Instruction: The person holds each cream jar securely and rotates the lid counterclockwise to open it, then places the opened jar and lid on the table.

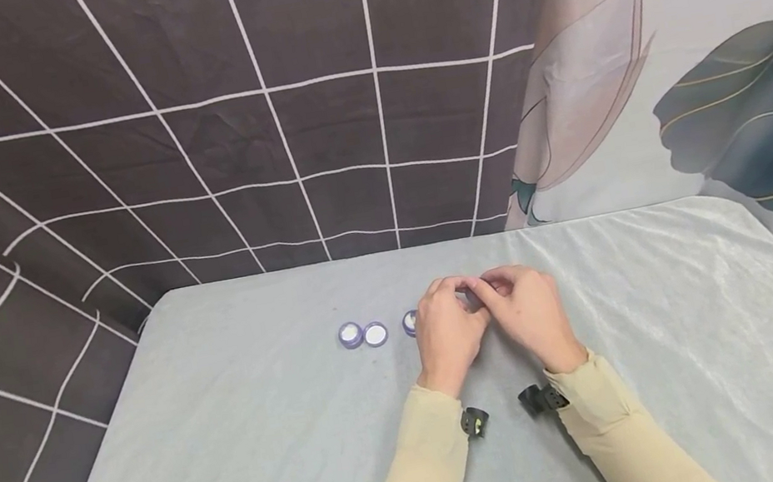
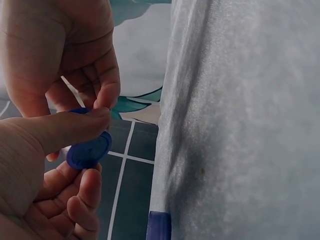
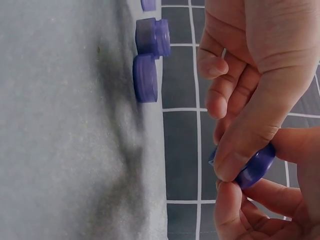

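Note:
Both hands meet above the table's far middle, with a small round purple cap between them. My left hand [image 1: 446, 331] grips the cap [image 2: 90, 150], its thumb lying across it and other fingers beneath. From the other side my right hand [image 1: 528, 311] pinches the cap [image 3: 257, 167] between thumb and fingers; a small blue edge shows past the thumb tip. Whether the held thing is one piece or two I cannot tell. Partly behind the left hand stands a purple jar [image 1: 410, 322]. The right wrist view shows this jar's threaded neck and a purple lid [image 3: 145, 78] beside it.
Left of the hands, an open purple jar [image 1: 351, 334] with white inside touches a round white-faced lid [image 1: 375, 334]. A pale cloth [image 1: 250, 431] covers the table. Behind hang a dark gridded cloth [image 1: 324, 133] and a leaf-patterned curtain [image 1: 606, 96].

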